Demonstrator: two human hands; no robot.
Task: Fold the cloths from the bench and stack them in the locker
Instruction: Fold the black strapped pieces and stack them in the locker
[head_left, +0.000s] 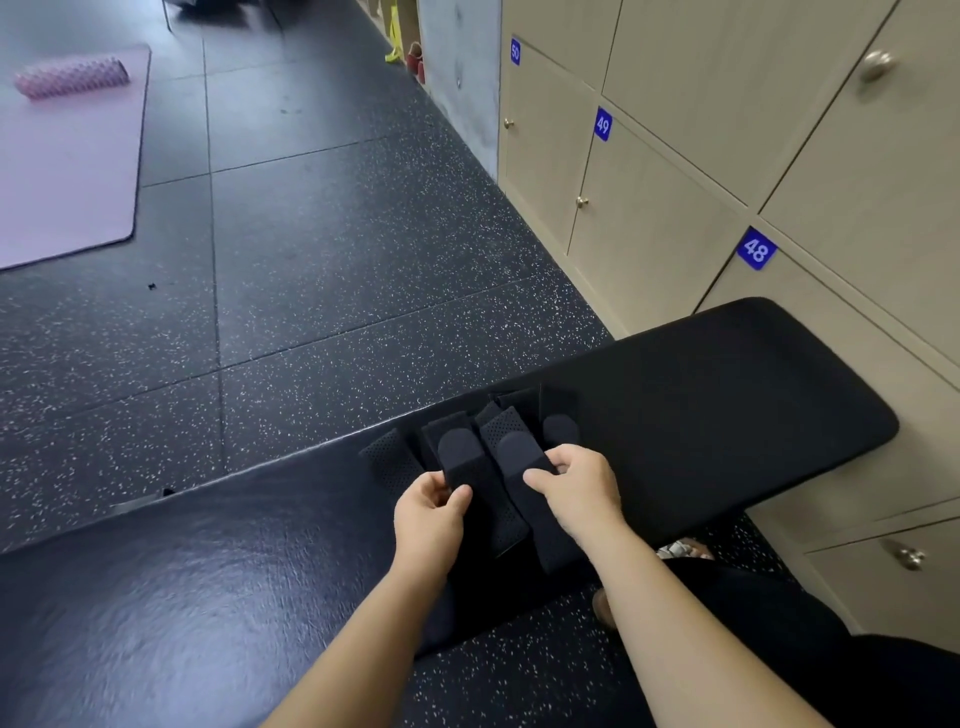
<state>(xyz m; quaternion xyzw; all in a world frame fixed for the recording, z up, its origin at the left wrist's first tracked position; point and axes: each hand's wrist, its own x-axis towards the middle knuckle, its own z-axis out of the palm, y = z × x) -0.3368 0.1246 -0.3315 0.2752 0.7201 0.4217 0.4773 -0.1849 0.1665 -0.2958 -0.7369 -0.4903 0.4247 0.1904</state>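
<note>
A bundle of black perforated cloth strips (506, 431) lies on the black padded bench (727, 395), fanned out near its front edge. My left hand (428, 512) pinches the near end of the left strip (460, 457) between thumb and fingers. The neighbouring strip (519, 447) is gripped at its middle by my right hand (579, 491), thumb on top. More strips lie behind and to the left, partly hidden. Beige lockers (649, 244) numbered 48, 49 and 50 stand to the right, all doors closed.
Dark speckled rubber floor (311, 234) stretches ahead. A pink mat (67, 166) with a pink roller (70, 78) lies at the far left. The bench's right end nearly touches the lockers. My dark-clothed leg (779, 623) is at the lower right.
</note>
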